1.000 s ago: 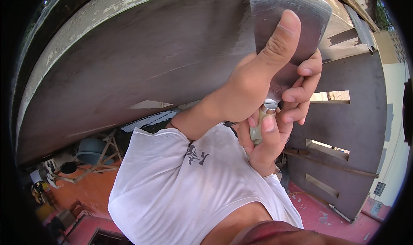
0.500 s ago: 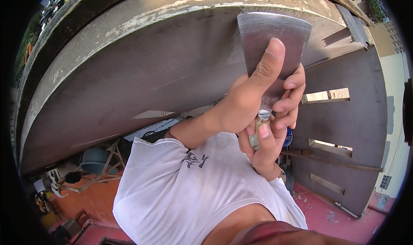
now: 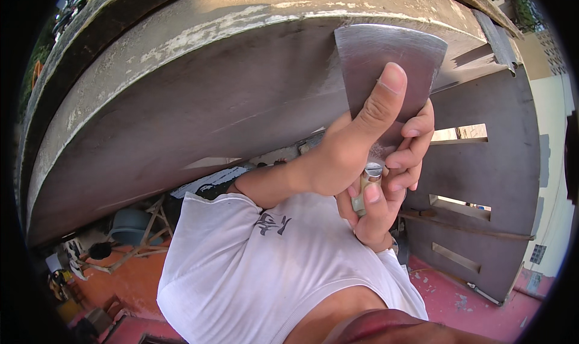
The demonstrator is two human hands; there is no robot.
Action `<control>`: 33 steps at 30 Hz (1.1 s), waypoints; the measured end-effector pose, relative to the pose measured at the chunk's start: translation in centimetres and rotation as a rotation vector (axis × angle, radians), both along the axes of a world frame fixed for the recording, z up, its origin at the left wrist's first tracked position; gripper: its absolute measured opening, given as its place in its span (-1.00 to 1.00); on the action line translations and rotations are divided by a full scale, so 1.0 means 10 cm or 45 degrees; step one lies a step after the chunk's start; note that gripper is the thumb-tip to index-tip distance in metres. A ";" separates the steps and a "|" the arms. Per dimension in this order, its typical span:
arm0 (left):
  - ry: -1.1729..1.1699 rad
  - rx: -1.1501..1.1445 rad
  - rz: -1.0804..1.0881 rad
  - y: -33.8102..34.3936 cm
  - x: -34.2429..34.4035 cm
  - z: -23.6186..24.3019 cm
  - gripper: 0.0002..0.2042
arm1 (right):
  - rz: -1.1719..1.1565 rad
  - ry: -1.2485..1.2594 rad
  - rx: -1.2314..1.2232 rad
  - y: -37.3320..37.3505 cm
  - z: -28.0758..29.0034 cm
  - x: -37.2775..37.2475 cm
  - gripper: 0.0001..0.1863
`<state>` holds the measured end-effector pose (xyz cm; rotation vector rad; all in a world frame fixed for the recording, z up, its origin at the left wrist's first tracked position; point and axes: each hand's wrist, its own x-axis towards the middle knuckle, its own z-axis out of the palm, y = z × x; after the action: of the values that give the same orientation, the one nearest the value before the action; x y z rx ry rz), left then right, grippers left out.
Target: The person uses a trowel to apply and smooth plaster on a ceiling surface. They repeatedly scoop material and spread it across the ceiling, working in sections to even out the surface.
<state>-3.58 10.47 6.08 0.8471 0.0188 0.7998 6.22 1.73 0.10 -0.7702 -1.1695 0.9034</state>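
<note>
A wide metal scraper blade (image 3: 416, 57) lies flat against a curved grey painted surface (image 3: 211, 102) with a worn pale edge. My left hand (image 3: 347, 157) reaches in from the white sleeve, its thumb pressed along the blade's face. My right hand (image 3: 386, 193) wraps the scraper's short handle (image 3: 362, 196) just below the shiny metal collar. Its fingers curl over the blade's lower end. My white T-shirt (image 3: 271, 265) fills the lower middle.
A grey panel with horizontal slots (image 3: 482, 181) stands at the right, above a red floor (image 3: 446, 296). At lower left there is a blue-grey bucket (image 3: 129, 226), a wooden trestle (image 3: 145, 247) and small clutter on an orange floor.
The scraper and both hands have slid lower in the picture along the grey surface. The blade's top edge, cut off before, now shows whole. The grip is unchanged.
</note>
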 end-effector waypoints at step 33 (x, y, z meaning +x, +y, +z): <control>-0.052 0.026 0.099 0.12 0.28 -0.87 -0.35 | 0.120 0.082 -0.395 -0.01 -1.06 0.41 -0.56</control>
<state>-0.83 11.70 -2.65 0.8530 0.0074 0.8919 10.31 1.61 -10.53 -0.9337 -1.0275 1.1976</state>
